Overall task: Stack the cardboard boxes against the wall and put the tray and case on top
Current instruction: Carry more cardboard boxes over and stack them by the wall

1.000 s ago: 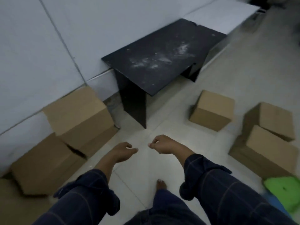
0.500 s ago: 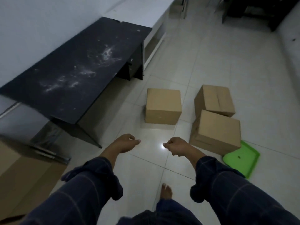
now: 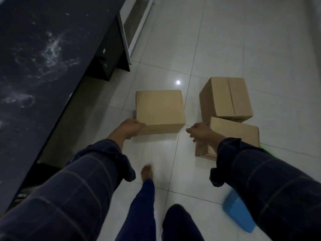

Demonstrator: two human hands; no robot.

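Head view: three boxes (image 3: 159, 110) remain unstacked on the floor (image 3: 225, 40); left hand (image 3: 130, 126) grips the nearest box's corner, right hand (image 3: 199, 132) approaches loosely curled, empty.

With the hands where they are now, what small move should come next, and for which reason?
Probably bring the right hand across to the right side of the near cardboard box. The left hand already rests at that box's near left corner, while the right hand hangs beside it, apart from it, fingers loose. With a hand on each side, the box could be lifted.
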